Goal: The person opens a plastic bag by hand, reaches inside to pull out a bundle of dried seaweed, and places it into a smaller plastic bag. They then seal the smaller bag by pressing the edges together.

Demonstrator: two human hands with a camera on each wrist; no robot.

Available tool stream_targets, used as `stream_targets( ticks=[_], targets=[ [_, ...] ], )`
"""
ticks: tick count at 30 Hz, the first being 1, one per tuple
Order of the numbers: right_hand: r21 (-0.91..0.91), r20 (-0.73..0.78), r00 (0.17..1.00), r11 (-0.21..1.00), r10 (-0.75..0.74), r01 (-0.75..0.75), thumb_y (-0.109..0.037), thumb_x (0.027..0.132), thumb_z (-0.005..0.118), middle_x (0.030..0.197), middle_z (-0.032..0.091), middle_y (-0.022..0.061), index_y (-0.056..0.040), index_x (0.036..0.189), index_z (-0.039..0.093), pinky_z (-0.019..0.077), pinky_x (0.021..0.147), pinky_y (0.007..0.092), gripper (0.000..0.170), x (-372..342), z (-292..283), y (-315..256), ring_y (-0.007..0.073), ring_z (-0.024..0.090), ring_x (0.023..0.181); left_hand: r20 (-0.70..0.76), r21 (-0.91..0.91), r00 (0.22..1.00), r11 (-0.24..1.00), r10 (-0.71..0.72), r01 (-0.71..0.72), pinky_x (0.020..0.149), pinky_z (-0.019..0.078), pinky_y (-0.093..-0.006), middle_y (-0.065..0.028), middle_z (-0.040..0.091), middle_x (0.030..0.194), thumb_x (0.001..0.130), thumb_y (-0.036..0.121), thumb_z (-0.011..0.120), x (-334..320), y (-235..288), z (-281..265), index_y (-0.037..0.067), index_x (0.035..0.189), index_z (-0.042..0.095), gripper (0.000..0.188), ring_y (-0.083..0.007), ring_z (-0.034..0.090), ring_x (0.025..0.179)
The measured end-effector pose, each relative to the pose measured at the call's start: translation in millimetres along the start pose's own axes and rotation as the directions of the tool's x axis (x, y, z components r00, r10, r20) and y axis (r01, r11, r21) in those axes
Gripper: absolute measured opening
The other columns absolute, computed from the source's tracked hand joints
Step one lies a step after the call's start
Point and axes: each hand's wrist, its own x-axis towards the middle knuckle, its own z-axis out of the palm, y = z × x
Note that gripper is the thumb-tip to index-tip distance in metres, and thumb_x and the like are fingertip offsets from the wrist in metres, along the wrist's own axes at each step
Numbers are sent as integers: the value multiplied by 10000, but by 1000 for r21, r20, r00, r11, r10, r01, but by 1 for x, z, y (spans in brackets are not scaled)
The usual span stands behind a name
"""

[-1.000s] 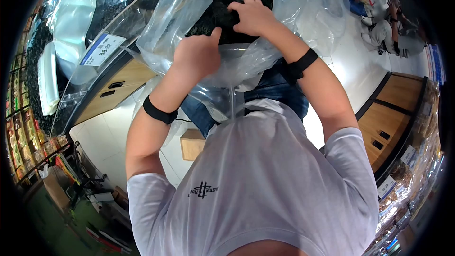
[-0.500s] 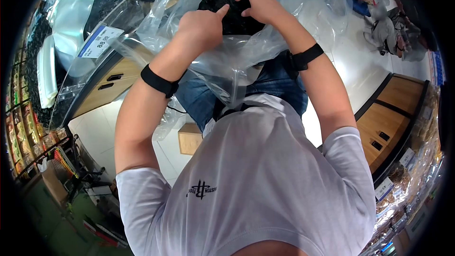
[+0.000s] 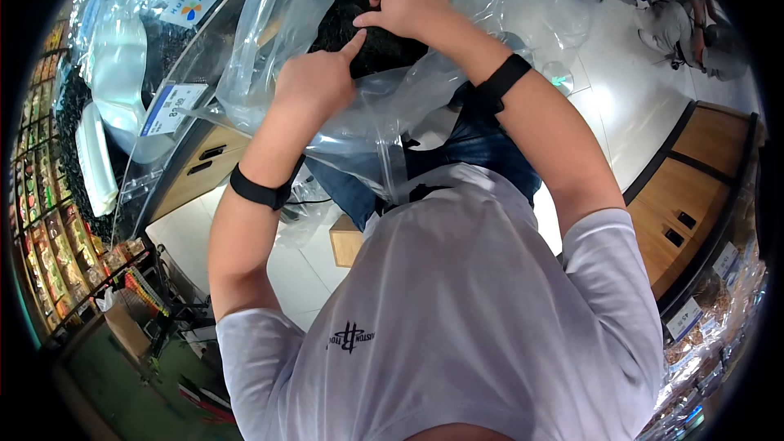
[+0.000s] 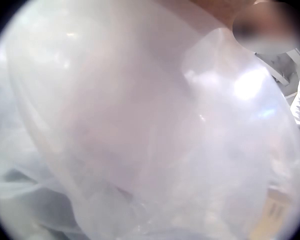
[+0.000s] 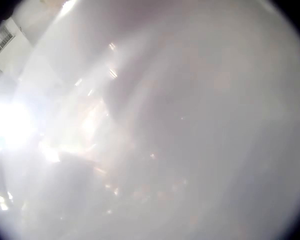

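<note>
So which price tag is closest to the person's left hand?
The white price tag with the blue edge, left of the left hand. The other price tags are way over on the right, beyond the right arm.

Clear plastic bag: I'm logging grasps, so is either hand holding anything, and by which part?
It cannot be told: the left hand and right hand are over the plastic bag and its dark contents, palms hidden.

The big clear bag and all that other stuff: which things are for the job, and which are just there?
For the job, it seems:
- clear bag
- dark stringy stuff
- left hand
- right hand

Just there:
- price tag
- brown paper bag
- cupboards
</note>
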Motion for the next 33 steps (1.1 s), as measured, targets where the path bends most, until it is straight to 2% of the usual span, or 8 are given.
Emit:
stream_targets(
  ticks=[9, 13, 19, 22, 24, 25, 28, 33],
  targets=[
    [96, -14, 1000, 995, 15, -13, -464, 792, 783, 1230, 601, 92, -239, 1094, 736, 512, 951, 462, 380, 0, 3, 10, 321, 559, 1195, 10, -7, 1000, 1000, -12, 13, 716, 570, -486, -192, 711, 806, 852, 173, 575, -3, 2, 0, 345, 1564, 314, 778, -371, 700, 741],
    [115, 4, 1000, 993, 27, -28, -439, 803, 780, 1216, 607, 91, -237, 1099, 735, 513, 955, 454, 362, -2, 1, 10, 314, 562, 1194, 7, 0, 1000, 1000, -10, 10, 711, 568, -490, -192, 712, 809, 846, 167, 575, -5, 3, -1, 349, 1565, 310, 788, -375, 698, 730],
    [89, -84, 996, 995, 43, -35, -432, 856, 714, 1176, 627, 95, -249, 1108, 726, 538, 930, 463, 311, 2, 15, 15, 314, 586, 1186, -69, -28, 997, 999, -44, 42, 694, 558, -500, -194, 707, 791, 849, 171, 575, -11, 2, 3, 281, 1556, 351, 750, -380, 694, 726],
    [114, -108, 993, 993, 54, -41, -538, 892, 637, 1192, 637, 120, -232, 1101, 741, 532, 938, 470, 385, 3, 12, 11, 339, 580, 1194, -82, -53, 997, 999, -11, 7, 681, 554, -504, -194, 704, 786, 852, 173, 575, -13, 0, 5, 247, 1537, 389, 714, -383, 690, 721],
    [113, -11, 995, 989, 95, -93, -735, 848, 551, 1298, 598, 173, -174, 1179, 739, 495, 976, 489, 678, 0, 0, 1, 360, 551, 1226, -89, 6, 996, 1000, 14, -14, 658, 569, -460, -140, 728, 792, 871, 186, 582, -13, 0, 7, 198, 1521, 424, 669, -334, 712, 712],
    [109, -12, 996, 990, 91, -90, -735, 848, 551, 1298, 598, 173, -174, 1179, 739, 495, 976, 489, 678, -1, -1, -2, 360, 551, 1226, -93, 3, 996, 1000, 12, -12, 658, 569, -460, -140, 728, 792, 871, 186, 582, -13, 0, 7, 198, 1521, 424, 669, -334, 712, 712],
    [-8, -24, 999, 999, 49, -49, -846, 654, 654, 1249, 616, 196, -151, 1197, 732, 524, 944, 477, 885, -2, -3, -13, 384, 554, 1210, -89, -32, 995, 999, 34, -37, 658, 569, -455, -141, 733, 813, 881, 187, 574, -15, 1, 2, 225, 1517, 432, 653, -333, 715, 726],
    [-70, -5, 1000, 998, -6, 6, -649, 754, 709, 1277, 589, 192, -172, 1243, 698, 525, 952, 492, 683, 4, 4, -8, 392, 560, 1203, -25, -55, 1000, 998, -8, 7, 697, 571, -448, -138, 739, 860, 901, 190, 558, -14, -2, 0, 229, 1507, 446, 618, -333, 719, 785]
  ],
)
